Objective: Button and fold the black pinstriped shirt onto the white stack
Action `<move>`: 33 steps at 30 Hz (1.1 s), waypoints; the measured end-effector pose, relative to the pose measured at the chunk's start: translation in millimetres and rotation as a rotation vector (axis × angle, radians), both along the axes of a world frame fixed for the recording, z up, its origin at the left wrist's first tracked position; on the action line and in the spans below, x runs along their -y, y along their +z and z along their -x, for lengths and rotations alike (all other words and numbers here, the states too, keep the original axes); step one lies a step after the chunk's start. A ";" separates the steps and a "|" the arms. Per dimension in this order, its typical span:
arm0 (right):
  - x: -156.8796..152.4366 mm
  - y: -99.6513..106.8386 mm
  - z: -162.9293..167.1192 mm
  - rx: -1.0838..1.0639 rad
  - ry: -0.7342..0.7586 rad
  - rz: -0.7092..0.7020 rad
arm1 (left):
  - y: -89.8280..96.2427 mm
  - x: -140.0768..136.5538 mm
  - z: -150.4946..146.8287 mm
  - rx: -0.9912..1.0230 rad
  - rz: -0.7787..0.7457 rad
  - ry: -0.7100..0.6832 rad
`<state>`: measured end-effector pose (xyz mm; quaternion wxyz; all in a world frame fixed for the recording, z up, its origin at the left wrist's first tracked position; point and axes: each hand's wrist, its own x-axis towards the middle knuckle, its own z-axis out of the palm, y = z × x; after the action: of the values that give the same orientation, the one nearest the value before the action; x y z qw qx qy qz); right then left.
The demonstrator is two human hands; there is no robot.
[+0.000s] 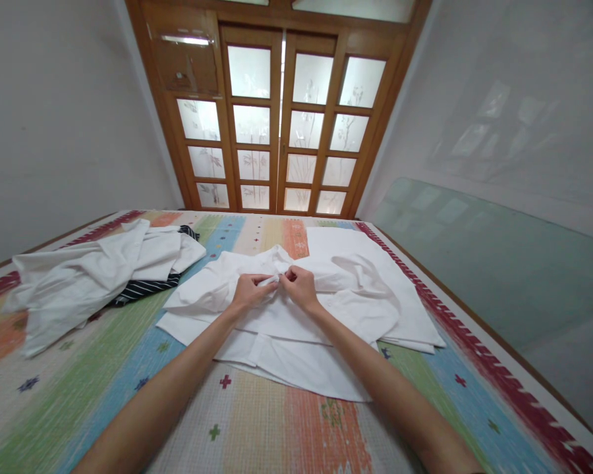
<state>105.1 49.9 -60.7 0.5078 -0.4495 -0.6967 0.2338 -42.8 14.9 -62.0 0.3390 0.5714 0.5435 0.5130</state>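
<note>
A white shirt (296,322) lies spread in front of me, its collar end pointing away and its hem towards me. My left hand (253,289) pinches a fold of the shirt's front near the collar. Right beside it, my right hand (299,284) pinches the same part of the shirt with thumb and forefinger. The fingertips almost meet, and whatever small detail lies between them, such as a button, is too small to make out. Under and to the right of the shirt lies another flat white cloth (415,316).
Crumpled white garments (89,270) lie at the left, with a black striped cloth (151,286) partly beneath them. Everything rests on a colourful striped cover (257,428). Walls stand on both sides, a pale green panel (499,263) at the right, and wooden glazed doors (279,131) at the back.
</note>
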 end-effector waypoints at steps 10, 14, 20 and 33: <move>-5.3 1.2 -2.1 -0.435 0.196 0.337 | 0.7 -1.4 0.2 0.048 0.013 -0.027; -4.0 5.6 -3.7 -0.437 0.249 0.426 | 1.1 -2.1 -4.4 0.020 -0.009 0.024; -6.9 10.3 -7.4 -0.381 0.281 0.454 | 1.7 -1.4 -7.8 -0.010 -0.032 0.061; -15.4 -6.5 -12.7 -0.049 0.063 0.151 | 15.6 4.3 -1.9 -0.224 -0.162 0.056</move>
<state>117.8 65.4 -67.1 0.4819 -0.4586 -0.6782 0.3124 -40.8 10.6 -46.4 0.2144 0.6354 0.5505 0.4973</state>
